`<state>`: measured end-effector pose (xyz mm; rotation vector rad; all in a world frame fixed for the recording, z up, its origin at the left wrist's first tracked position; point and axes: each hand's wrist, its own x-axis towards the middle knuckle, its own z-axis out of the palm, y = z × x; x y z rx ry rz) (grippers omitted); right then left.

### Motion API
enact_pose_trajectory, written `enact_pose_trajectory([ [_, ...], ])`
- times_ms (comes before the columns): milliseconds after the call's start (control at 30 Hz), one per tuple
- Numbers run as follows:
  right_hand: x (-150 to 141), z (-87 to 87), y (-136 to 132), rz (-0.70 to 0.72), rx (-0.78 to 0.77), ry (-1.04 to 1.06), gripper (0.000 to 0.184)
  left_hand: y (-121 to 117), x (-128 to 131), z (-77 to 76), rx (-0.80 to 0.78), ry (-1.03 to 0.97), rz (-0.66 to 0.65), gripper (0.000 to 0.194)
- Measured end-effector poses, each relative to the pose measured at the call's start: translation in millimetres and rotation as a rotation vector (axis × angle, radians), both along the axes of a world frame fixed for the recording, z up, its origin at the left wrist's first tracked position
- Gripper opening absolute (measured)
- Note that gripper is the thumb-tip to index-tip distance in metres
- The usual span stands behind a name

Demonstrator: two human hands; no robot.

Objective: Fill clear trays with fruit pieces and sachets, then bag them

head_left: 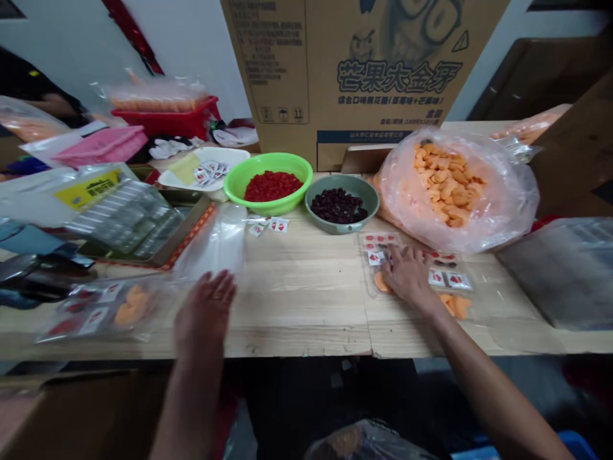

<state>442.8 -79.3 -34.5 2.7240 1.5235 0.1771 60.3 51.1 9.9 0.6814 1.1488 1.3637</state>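
Note:
My left hand [205,313], blurred, hovers over the table's front with fingers stretched out and nothing visible in them. Just beyond it lie flat clear plastic bags [218,239]. At the right, my right hand [409,275] rests over a clear compartment tray [366,265], fingers apart and bent down onto it; the hand hides part of the tray. That tray shows red pieces [378,238], a small printed sachet [375,258] and an orange piece [382,282]. Beside it, right of my hand, are more sachets [457,280], dark pieces and orange pieces [454,305].
Behind stand a green bowl [234,185] of red pieces, a grey-green bowl [330,223] of dark pieces and a large bag [507,198] of orange pieces. A filled bag [103,310] and a box [186,236] of clear trays lie left. A carton [287,76] blocks the back.

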Motion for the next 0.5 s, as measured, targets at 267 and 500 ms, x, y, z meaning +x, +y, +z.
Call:
enact_pose_trajectory([
  [267, -22.5, -12.0, 7.8, 0.113, 0.106, 0.307, 0.051, -98.5, 151.0, -40.7, 0.492, 0.848, -0.852, 0.043],
  [500, -77.6, -25.5, 16.5, 0.359, 0.196, 0.364, 0.051, -93.0, 146.8, -49.7, 0.433, 1.371, -0.784, 0.042],
])
